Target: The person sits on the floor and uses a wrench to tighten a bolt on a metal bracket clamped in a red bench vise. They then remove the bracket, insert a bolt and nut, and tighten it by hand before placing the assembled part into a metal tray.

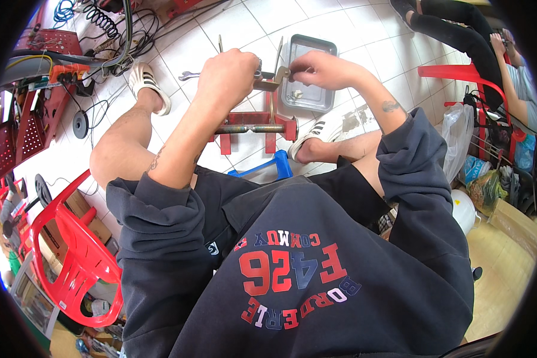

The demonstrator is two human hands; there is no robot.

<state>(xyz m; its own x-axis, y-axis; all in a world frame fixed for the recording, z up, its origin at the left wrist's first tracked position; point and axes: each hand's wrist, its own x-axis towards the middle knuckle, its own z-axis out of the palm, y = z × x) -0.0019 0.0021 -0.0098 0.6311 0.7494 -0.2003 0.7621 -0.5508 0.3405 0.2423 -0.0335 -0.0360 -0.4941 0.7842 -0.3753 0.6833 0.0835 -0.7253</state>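
Note:
My left hand (228, 74) is closed around a metal part at the top of a red metal stand (253, 128) that rests on the white tiled floor between my feet. My right hand (319, 68) pinches a small brass-coloured piece (282, 73) at the upper end of a thin upright rod. A threaded horizontal bar (244, 128) crosses the stand lower down. A grey metal tray (307, 74) holding small parts lies just behind my right hand.
A wrench (188, 76) lies on the tiles to the left of the stand. A blue frame (268, 167) sits under the stand. Red plastic chairs (71, 250) stand left and right. Cables and red tool racks (36, 113) crowd the upper left. Another person (489, 53) sits at upper right.

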